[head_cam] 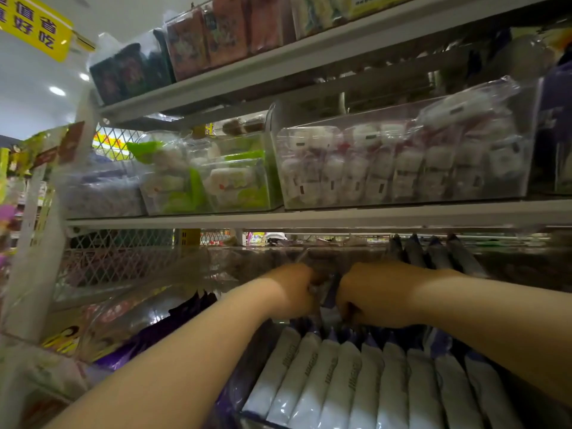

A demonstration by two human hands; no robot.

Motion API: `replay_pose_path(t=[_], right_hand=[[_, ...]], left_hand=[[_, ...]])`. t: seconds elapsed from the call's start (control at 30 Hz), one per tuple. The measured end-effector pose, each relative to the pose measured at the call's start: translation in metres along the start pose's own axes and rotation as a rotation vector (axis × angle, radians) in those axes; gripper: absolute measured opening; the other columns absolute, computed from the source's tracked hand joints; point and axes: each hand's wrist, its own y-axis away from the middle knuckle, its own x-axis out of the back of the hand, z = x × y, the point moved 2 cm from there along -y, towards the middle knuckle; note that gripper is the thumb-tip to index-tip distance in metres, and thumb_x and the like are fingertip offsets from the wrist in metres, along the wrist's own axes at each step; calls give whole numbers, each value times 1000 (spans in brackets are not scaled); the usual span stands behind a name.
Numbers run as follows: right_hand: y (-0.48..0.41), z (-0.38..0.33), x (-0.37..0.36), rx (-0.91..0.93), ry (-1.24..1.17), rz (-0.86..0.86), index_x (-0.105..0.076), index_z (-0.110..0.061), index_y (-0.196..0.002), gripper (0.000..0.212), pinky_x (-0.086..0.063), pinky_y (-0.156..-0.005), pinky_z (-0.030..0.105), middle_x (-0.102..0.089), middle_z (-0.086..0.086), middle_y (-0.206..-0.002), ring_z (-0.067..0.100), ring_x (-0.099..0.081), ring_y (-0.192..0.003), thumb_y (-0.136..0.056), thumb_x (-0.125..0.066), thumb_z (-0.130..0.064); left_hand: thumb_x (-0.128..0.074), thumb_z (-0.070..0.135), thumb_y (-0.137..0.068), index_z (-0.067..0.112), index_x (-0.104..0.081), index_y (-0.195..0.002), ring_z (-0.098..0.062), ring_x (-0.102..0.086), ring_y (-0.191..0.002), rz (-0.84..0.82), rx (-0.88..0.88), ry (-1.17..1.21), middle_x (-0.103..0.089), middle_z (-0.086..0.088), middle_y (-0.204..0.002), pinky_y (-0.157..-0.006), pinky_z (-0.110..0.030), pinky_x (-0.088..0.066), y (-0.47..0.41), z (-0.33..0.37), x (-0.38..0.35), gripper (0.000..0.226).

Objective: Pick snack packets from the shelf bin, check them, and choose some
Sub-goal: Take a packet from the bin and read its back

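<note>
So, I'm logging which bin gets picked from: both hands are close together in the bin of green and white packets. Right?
Wrong bin. The head view shows the left hand and right hand close together in the bin of white and purple packets, one shelf below the green and white packets, which neither hand touches.

Left hand (294,291) and right hand (371,295) are side by side inside the shelf bin (238,397).
- Between them: held packet (329,292), gripped from both sides.
- Nearer than the hands, under the wrists: row of snack packets (340,382) standing in the bin.
- Behind the right hand: upright packets (433,252).
- Left of the left hand: mesh panel (108,264).
- Above both hands: shelf board (309,216), with a clear bin (402,168) on it and a second bin (210,174) up-left.
</note>
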Motion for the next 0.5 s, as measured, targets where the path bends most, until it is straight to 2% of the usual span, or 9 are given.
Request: replay_pose_path(t=[0.07, 0.13, 0.2, 0.3, 0.4, 0.5], right_hand=[[1, -2, 2, 32, -4, -46, -70, -26, -106, 21, -47, -75, 33, -66, 0, -106, 18, -53, -80, -95, -53, -24], [-2, -4, 4, 37, 25, -127, -69, -22, -110, 23, -49, -81, 35, -65, 0, -106, 20, -57, -87, -96, -53, -29], [-7, -7, 6, 16, 78, -208, -66, -13, -114, 33, -44, -78, 33, -60, 1, -97, 20, -53, -84, -96, -53, -38], [-16, -14, 6, 7, 152, -239, -64, -6, -116, 39, -36, -75, 30, -57, 4, -91, 19, -46, -77, -96, -54, -38], [-20, -15, 4, -13, 108, -142, -65, -7, -105, 26, -39, -69, 29, -46, -4, -69, 12, -41, -58, -93, -59, -29], [-17, -12, -1, -42, 61, -40, -65, -11, -94, 25, -41, -64, 29, -39, -7, -63, 11, -41, -56, -87, -66, -35]], left_hand=[[-50, 23, -93, 44, -50, -132, -16, -64, -97, 146, -55, 217, -65, 3, -117, -80, -31, -52, 5, -1, -4, 44], [-50, 38, -94, 53, -51, -119, -17, -63, -100, 130, -97, 188, -66, 6, -119, -85, -33, -52, 7, -2, -7, 30], [-48, 47, -95, 46, -57, -115, -19, -60, -104, 96, -91, 27, -64, 5, -123, -82, -31, -47, 6, -3, -9, 22], [-45, 50, -97, 38, -58, -123, -20, -60, -103, 74, -76, -81, -63, 3, -123, -77, -30, -44, 5, -4, -11, 32], [-41, 50, -98, 33, -58, -124, -22, -60, -102, 73, -60, -145, -63, 0, -121, -76, -30, -43, 5, -6, -12, 35], [-42, 45, -99, 34, -58, -122, -22, -60, -103, 104, -70, -152, -63, 0, -123, -73, -28, -39, 6, -5, -12, 30]])
